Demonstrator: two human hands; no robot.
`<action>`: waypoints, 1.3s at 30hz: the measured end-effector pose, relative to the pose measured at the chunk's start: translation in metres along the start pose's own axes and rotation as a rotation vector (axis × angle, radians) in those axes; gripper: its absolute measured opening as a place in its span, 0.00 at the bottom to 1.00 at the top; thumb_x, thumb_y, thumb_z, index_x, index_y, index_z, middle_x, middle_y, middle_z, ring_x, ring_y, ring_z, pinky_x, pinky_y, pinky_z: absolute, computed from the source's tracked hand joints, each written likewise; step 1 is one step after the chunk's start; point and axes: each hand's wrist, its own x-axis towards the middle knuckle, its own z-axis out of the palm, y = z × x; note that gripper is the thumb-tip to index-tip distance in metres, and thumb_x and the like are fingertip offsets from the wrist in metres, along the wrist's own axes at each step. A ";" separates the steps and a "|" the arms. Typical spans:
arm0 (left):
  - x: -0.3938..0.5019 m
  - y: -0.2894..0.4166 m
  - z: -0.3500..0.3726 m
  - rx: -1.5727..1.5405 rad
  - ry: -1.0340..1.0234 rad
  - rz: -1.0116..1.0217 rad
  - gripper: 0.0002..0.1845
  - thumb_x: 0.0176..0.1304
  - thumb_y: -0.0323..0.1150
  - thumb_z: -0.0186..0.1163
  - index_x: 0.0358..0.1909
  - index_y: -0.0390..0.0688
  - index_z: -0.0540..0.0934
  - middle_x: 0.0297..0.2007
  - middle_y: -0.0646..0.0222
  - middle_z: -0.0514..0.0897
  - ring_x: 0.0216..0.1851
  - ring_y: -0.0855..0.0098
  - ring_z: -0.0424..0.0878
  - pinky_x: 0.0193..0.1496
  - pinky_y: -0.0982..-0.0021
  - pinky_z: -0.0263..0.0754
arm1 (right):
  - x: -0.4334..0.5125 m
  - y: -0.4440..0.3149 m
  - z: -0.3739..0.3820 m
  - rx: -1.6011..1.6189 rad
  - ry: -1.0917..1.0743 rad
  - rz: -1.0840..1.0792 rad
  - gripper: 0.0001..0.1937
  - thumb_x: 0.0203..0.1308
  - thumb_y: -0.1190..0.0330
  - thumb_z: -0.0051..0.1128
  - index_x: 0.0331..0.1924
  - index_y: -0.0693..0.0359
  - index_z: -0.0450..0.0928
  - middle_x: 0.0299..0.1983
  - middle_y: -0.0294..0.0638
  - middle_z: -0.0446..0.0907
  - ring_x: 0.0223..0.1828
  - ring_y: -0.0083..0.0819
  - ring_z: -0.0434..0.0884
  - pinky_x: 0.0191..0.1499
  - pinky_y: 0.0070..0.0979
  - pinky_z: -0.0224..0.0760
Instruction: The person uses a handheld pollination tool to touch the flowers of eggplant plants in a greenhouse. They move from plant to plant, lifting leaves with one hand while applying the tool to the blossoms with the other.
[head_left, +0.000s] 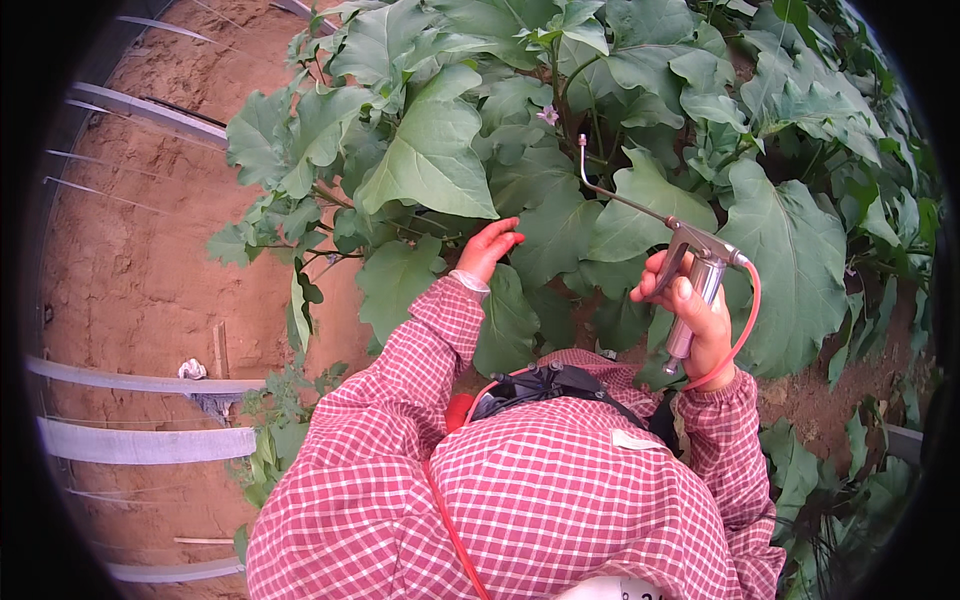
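My right hand grips a metal spray gun by its cylindrical handle, with fingers at the lever. A pink hose runs from the back of the gun past my wrist. The thin bent wand reaches up and left, and its brass-coloured nozzle points upward among eggplant leaves. Just below and right of a large eggplant leaf, my left hand has its reddish fingertips extended and holds nothing that I can see. A pale purple eggplant flower shows beside the nozzle.
Dense eggplant foliage fills the front and right. At left stands a brown earthen wall crossed by pale curved strips and thin wires. A dark waist pouch with cords sits at my front. A red strap crosses my checked smock.
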 end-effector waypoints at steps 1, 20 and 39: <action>-0.014 0.011 -0.008 0.076 0.121 0.083 0.21 0.71 0.36 0.55 0.63 0.40 0.73 0.47 0.66 0.85 0.55 0.71 0.79 0.63 0.69 0.66 | -0.008 0.000 -0.001 0.009 0.004 -0.022 0.32 0.57 0.48 0.59 0.53 0.69 0.71 0.40 0.44 0.78 0.43 0.36 0.80 0.53 0.36 0.72; -0.028 0.113 -0.203 0.106 0.656 0.389 0.14 0.66 0.24 0.56 0.52 0.35 0.81 0.47 0.64 0.85 0.46 0.72 0.83 0.54 0.73 0.74 | -0.083 0.007 0.033 -0.018 0.066 -0.341 0.37 0.58 0.43 0.56 0.56 0.73 0.68 0.43 0.47 0.77 0.48 0.39 0.79 0.57 0.38 0.70; -0.026 -0.007 -0.230 0.447 0.371 0.298 0.16 0.66 0.36 0.58 0.53 0.42 0.81 0.48 0.58 0.84 0.50 0.60 0.82 0.54 0.68 0.74 | -0.077 0.003 0.188 0.010 0.036 -0.634 0.43 0.47 0.37 0.66 0.54 0.66 0.65 0.37 0.38 0.67 0.42 0.35 0.69 0.52 0.35 0.59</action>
